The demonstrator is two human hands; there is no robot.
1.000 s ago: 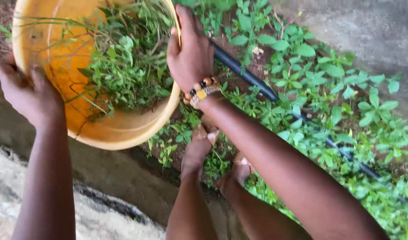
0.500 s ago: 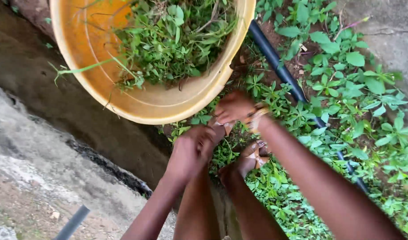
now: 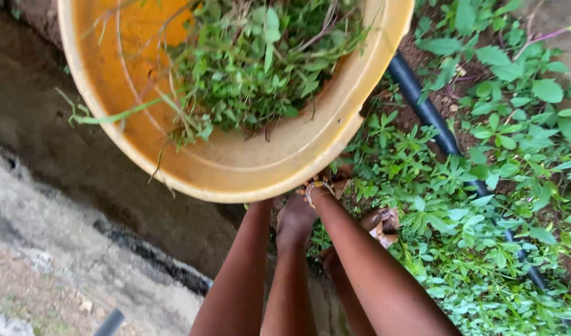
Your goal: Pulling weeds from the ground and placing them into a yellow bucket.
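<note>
A big yellow plastic basin (image 3: 279,162) full of pulled green weeds (image 3: 260,68) is held up close to the camera and tilted. My left forearm (image 3: 245,274) rises to its underside, and the hand itself is hidden beneath the bowl. My right hand (image 3: 336,179), with a beaded bracelet (image 3: 315,186) on the wrist, presses against the basin's lower right wall, mostly covered by the rim. Both arms carry the basin from below. My sandalled feet (image 3: 380,225) show under the arms.
A black hose (image 3: 431,118) runs diagonally through low green plants (image 3: 484,205) on the right. On the left a dark concrete gutter (image 3: 80,162) lies beside a rough stone ledge (image 3: 43,267). A dark pipe end (image 3: 109,323) pokes in at the bottom.
The basin has come nearer and swung right and down. My hands have left its rim and moved under its bottom. The view has shifted toward the gutter.
</note>
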